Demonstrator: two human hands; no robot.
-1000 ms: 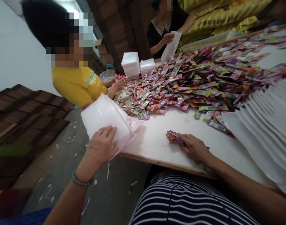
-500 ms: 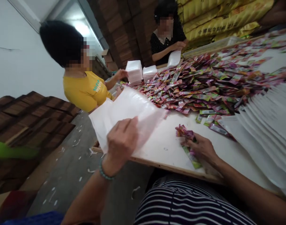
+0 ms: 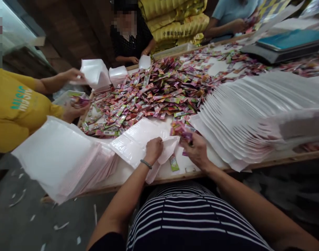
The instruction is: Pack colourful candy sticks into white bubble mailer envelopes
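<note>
My left hand (image 3: pixel 154 150) is closed on the edge of a white bubble mailer (image 3: pixel 134 141) that lies on the table in front of me, its mouth edge lifted toward the right. In my right hand (image 3: pixel 197 150) is a bunch of small candy packets (image 3: pixel 180 129), purple, pink and green, held just beside the mailer's mouth. A single green packet (image 3: pixel 174 163) lies on the table below that bunch. Past the mailer spreads a large heap of the same packets (image 3: pixel 159 87).
A stack of white mailers (image 3: pixel 57 157) stands at the left table edge, and a long fanned row of mailers (image 3: pixel 266 104) fills the right. Beyond is a scale (image 3: pixel 287 43) with a blue top. Several co-workers sit around the table, one in a yellow shirt (image 3: pixel 20 104).
My view has swung right. My left hand has brought the mailer down onto the table, and my right hand has come close to it with the packets still held.
</note>
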